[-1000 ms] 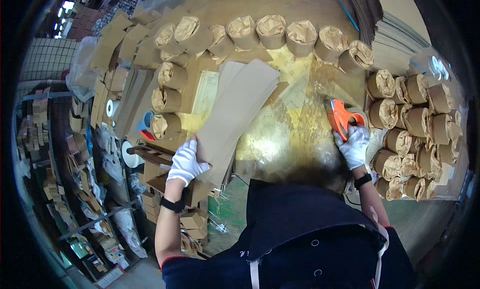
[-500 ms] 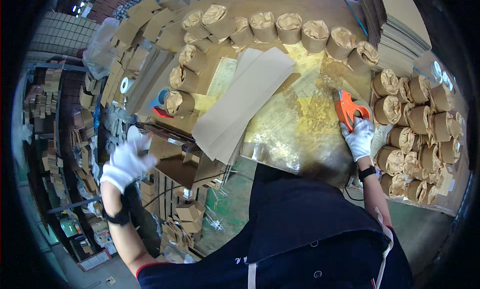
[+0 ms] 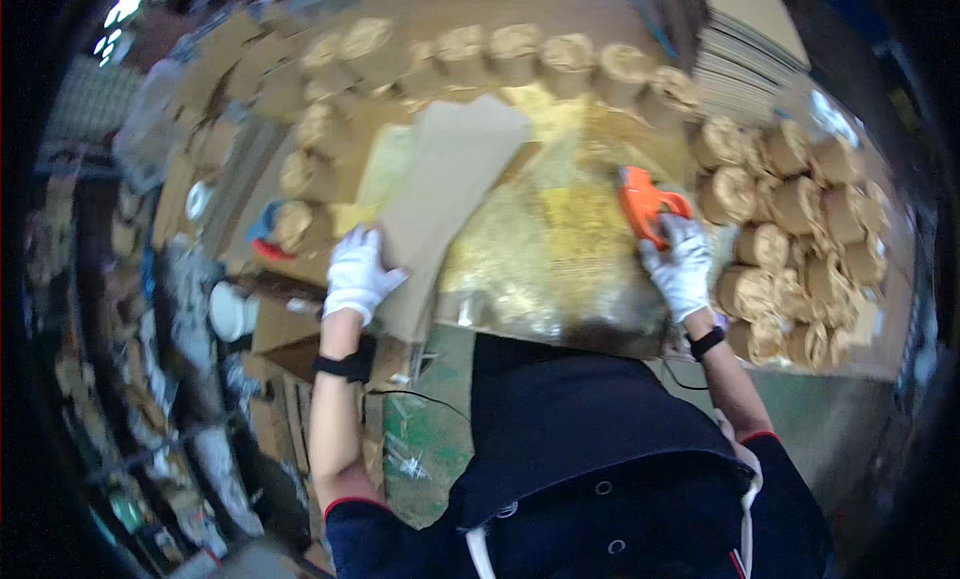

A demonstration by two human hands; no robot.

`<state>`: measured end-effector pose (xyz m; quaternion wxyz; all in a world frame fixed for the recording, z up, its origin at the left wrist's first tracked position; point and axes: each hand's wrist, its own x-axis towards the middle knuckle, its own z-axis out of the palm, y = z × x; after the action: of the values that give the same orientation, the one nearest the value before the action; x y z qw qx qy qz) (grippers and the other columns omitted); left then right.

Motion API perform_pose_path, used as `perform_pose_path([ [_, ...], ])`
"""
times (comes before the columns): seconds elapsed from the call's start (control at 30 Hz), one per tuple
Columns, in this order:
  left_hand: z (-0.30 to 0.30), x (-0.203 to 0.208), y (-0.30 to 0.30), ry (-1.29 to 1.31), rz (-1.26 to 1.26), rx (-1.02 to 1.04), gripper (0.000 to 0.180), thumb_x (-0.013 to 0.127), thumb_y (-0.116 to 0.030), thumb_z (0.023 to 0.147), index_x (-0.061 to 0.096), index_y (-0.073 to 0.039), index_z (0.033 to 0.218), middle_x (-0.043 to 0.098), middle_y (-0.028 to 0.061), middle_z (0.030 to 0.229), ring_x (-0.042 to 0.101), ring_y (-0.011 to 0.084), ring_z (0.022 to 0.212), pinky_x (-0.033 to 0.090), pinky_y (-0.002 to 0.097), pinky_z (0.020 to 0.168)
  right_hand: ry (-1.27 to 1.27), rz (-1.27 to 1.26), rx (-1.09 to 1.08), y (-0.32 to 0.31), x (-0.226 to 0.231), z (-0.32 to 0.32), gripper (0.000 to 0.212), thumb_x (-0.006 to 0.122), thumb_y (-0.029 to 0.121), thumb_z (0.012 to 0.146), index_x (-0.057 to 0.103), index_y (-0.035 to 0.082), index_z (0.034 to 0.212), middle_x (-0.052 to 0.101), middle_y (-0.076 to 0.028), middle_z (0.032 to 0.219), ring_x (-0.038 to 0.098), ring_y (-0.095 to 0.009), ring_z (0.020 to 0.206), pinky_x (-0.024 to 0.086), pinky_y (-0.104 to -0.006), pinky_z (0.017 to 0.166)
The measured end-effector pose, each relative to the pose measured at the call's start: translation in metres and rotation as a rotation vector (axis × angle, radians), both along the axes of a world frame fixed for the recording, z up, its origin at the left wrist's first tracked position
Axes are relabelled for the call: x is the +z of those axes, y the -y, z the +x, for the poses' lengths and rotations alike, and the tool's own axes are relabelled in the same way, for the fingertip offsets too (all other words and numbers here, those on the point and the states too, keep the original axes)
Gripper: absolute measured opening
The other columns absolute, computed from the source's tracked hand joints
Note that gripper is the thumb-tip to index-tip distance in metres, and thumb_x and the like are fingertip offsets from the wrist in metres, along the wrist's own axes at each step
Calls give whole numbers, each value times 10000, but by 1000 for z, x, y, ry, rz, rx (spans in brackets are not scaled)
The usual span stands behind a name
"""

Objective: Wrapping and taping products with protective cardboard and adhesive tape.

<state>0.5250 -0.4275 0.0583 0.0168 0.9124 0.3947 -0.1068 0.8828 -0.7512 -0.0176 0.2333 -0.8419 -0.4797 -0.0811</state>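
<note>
**Grey-brown flat cardboard strips [image 3: 450, 184] at the white-gloved left hand [image 3: 357, 274]; orange hand-held tape dispenser [image 3: 640, 197] at the white-gloved right hand [image 3: 683, 267]**

The strips lie in an oblique stack on the left part of the worn, yellowish surface [image 3: 540, 279], their near end reaching past its front edge; the left hand is at their left edge near that end, thumb apart from the other fingers; whether these pinch a strip cannot be told. The right fingers are clamped on the dispenser's handle, well apart from the stack; whether the dispenser rests on the surface is unclear.

For good handling, the left fingers would best take one strip by its edge, thumb above, without dragging the layers beneath; the overhanging end probably makes this easier, though pressing there could tip the stack; the dispenser's cutting end is best kept clear of the left hand.

Farther out, brown paper-stuffed cardboard cylinders [image 3: 515, 54] line the back; a blue-and-red tape dispenser [image 3: 266, 231] sits at the left; more brown paper-stuffed cylinders crowded together [image 3: 800, 204] stand at the right.
</note>
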Motion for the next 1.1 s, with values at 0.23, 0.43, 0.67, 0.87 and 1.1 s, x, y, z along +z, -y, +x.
perform_pose_path([
  [0.23,-22,-15,8,116,-73,128,966,847,-269,624,407,-113,1470,431,252,1461,535,389,1245,475,404,1026,77,-191,-58,96,46,0,288,767,311,765,638,139,957,581,-59,1082,535,-286,1064,452,-417,937],
  [0.43,5,12,68,460,152,-182,855,776,-296,672,399,-204,1434,421,244,1413,611,429,1096,569,498,833,56,-823,-367,145,81,35,782,745,482,754,464,246,1445,462,-235,1384,433,-414,1272,367,-492,1062],
  [0.67,131,-39,195,-132,-549,-51,791,609,-581,791,424,-89,1382,631,235,1100,658,423,968,541,497,814,42,-1063,-384,114,88,34,926,724,579,735,370,221,1512,561,-219,1160,534,-353,1101,413,-478,949],
  [0.87,69,-86,194,275,-302,-554,376,607,-239,844,609,-191,1217,627,89,1041,640,319,949,539,427,781,88,-842,-317,131,77,42,939,805,566,624,472,178,1412,595,-197,1041,538,-366,1041,417,-475,913],
  [1.1,56,-102,203,621,-65,-662,266,724,-191,775,686,-226,1036,557,43,1104,529,291,1104,485,415,877,-743,-332,-349,102,69,13,974,836,519,666,427,48,1414,601,-258,1240,603,-344,1149,492,-397,970],
])
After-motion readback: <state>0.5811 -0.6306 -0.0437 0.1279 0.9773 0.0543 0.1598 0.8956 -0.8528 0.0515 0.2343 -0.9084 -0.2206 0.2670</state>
